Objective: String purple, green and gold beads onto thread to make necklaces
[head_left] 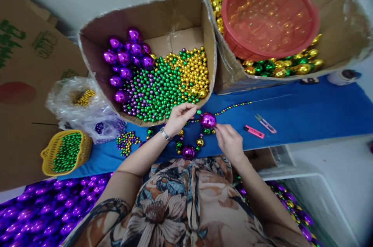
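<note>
My left hand [180, 118], with a metal-banded watch at the wrist, pinches a small green bead [199, 112] by the near edge of a cardboard box. Just right of it is a large shiny purple bead [208, 120] on a string. My right hand [230, 140] is closed in a pinch at this bead's lower right side; what lies between the fingertips is too small to make out. Below both hands a strand of purple, gold and green beads [189, 152] loops on the blue cloth. A thin strand of tiny beads [233, 107] runs off to the upper right, ending in bare thread.
The open cardboard box [175, 17] holds loose beads. A red basket [271, 50] rests on beads in a second box. Thread snips [265, 123] and a pink lighter-like item [254, 131] lie at right. A yellow basket [84, 148] of green beads stands left.
</note>
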`<action>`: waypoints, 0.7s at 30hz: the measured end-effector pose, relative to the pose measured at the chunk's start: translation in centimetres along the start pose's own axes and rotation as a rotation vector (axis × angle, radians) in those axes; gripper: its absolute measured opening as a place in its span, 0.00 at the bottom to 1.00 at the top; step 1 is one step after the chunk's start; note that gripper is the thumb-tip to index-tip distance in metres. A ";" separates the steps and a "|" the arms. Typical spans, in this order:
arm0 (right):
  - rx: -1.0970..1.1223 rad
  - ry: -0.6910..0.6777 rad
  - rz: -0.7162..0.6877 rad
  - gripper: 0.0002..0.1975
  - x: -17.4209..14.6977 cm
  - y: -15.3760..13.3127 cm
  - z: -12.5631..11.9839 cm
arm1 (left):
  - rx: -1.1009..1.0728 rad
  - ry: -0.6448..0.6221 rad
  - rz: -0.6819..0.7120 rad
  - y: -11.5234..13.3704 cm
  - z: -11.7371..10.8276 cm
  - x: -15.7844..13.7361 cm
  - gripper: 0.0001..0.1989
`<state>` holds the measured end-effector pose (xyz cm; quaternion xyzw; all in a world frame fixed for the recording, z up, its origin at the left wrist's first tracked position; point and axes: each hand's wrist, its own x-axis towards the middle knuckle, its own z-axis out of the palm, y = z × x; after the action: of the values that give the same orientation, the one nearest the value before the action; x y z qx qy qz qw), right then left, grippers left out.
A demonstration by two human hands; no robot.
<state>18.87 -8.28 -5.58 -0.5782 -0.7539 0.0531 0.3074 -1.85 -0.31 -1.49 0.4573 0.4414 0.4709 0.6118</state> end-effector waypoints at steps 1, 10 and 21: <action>0.039 -0.007 0.039 0.11 -0.1 0.5 0.2 | 0.072 -0.019 0.041 -0.4 0.4 0.1 0.13; 0.008 -0.126 0.192 0.17 -1.5 3.4 0.7 | 0.551 -0.255 0.442 -1.8 3.5 0.1 0.09; 0.069 -0.032 -0.063 0.12 1.4 1.7 0.3 | 0.396 -0.322 0.427 2.7 3.3 0.7 0.11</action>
<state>19.94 -6.44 -5.98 -0.5422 -0.7743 0.0784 0.3167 1.04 0.28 1.75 0.7181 0.3161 0.4154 0.4603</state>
